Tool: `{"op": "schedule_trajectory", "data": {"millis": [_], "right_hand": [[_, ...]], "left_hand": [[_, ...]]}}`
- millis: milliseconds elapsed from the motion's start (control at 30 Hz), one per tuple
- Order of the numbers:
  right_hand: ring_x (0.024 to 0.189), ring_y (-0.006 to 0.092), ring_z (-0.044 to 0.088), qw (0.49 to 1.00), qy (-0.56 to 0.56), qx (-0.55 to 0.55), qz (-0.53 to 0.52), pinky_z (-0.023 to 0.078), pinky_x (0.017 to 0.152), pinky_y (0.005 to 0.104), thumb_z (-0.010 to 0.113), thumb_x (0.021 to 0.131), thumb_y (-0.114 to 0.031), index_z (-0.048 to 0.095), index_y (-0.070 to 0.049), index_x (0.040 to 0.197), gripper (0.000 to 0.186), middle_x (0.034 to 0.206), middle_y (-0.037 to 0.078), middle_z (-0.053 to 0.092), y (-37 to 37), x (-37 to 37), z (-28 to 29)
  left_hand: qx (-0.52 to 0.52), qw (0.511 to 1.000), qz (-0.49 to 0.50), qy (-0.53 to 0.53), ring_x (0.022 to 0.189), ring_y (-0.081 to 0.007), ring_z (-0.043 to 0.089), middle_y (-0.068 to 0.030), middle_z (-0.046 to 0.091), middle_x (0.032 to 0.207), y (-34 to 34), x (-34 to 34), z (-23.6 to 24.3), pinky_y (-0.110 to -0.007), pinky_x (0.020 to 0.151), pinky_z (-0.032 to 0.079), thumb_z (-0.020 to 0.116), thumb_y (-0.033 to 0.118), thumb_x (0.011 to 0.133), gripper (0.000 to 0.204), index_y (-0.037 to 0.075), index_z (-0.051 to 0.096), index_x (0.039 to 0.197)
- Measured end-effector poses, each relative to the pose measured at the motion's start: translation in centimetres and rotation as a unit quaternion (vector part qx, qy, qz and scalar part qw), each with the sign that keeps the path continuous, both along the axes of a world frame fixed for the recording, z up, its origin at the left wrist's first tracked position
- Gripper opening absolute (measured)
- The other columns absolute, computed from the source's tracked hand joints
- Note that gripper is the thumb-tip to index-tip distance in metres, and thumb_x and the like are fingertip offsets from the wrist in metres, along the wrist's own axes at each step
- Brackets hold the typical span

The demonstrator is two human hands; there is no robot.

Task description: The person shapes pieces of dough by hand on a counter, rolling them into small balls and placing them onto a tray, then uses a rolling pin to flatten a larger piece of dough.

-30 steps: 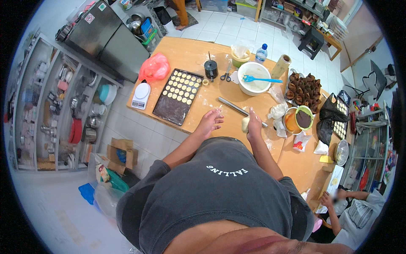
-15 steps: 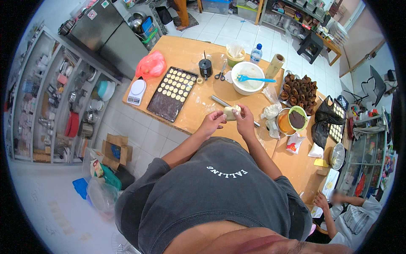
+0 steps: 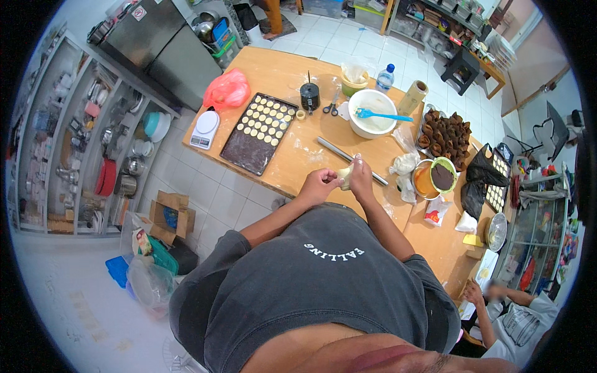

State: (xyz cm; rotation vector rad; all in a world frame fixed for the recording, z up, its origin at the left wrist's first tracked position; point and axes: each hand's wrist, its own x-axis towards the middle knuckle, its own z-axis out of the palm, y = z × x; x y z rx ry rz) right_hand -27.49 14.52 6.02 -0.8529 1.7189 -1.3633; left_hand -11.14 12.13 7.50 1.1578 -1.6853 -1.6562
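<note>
A pale lump of dough (image 3: 345,175) is held between my two hands above the near edge of the table. My left hand (image 3: 321,186) pinches its left side with thumb and fingers. My right hand (image 3: 360,178) is wrapped round the other side, hiding part of the lump. Just beyond the hands lies a metal rolling pin (image 3: 339,151), set at a slant. Further left, a dark baking tray (image 3: 244,155) carries rows of small round dough discs on its far half. A small ring cutter (image 3: 301,115) sits beside that tray.
A white bowl (image 3: 372,132) with a blue spatula (image 3: 380,115), scissors (image 3: 333,107) and a black canister (image 3: 310,96) stand beyond. A kitchen scale (image 3: 204,129) is at left. Right are an orange tub (image 3: 424,181), brown paper cups (image 3: 444,140) and a black bag (image 3: 479,177). Another person (image 3: 522,320) sits lower right.
The dough has been turned from lying flat to more upright between my hands. My left hand has come closer to my right, its fingers now pinching. The view has shifted slightly.
</note>
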Motion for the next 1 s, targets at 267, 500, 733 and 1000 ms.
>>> {"op": "schedule_trajectory", "data": {"millis": [267, 500, 733, 1000], "right_hand": [[0.066, 0.0145, 0.045, 0.999, 0.006, -0.037, 0.027, 0.040, 0.063, 0.0351, 0.040, 0.105, -0.026, 0.053, -0.001, 0.081, 0.037, 0.071, 0.005, 0.048, -3.2, 4.7, 1.9], [0.067, 0.0198, 0.049, 0.995, 0.085, -0.049, 0.017, 0.041, 0.064, 0.0364, 0.043, 0.104, -0.024, 0.055, 0.001, 0.086, 0.033, 0.072, 0.008, 0.051, -6.7, 9.9, 5.0], [0.071, 0.0385, 0.055, 0.950, 0.283, -0.131, -0.016, 0.043, 0.066, 0.0460, 0.054, 0.098, -0.023, 0.056, 0.002, 0.092, 0.026, 0.078, 0.020, 0.057, -10.8, 15.5, 6.7], [0.091, 0.0372, 0.054, 0.915, 0.392, -0.092, -0.012, 0.043, 0.082, 0.0442, 0.048, 0.098, -0.017, 0.053, 0.001, 0.103, 0.019, 0.092, 0.020, 0.055, -15.0, 19.5, 5.1]], "left_hand": [[0.010, 1.000, -0.003, 0.010, 0.081, -0.0116, 0.065, -0.0070, 0.072, 0.091, -3.2, 5.0, 1.4, -0.027, 0.076, 0.052, 0.071, 0.018, 0.090, 0.024, -0.003, 0.067, 0.102], [0.018, 0.999, 0.008, 0.041, 0.087, -0.0126, 0.066, -0.0083, 0.070, 0.097, -8.3, 9.7, 1.5, -0.026, 0.077, 0.052, 0.066, 0.011, 0.094, 0.026, -0.005, 0.062, 0.114], [0.172, 0.973, 0.029, 0.148, 0.105, -0.0176, 0.067, -0.0113, 0.067, 0.116, -12.4, 13.5, 2.1, -0.030, 0.090, 0.054, 0.056, 0.014, 0.100, 0.033, -0.006, 0.057, 0.126], [0.204, 0.966, -0.060, 0.146, 0.106, -0.0163, 0.065, -0.0082, 0.066, 0.117, -17.5, 17.9, 1.4, -0.031, 0.093, 0.052, 0.052, 0.016, 0.103, 0.032, -0.003, 0.057, 0.128]]}}
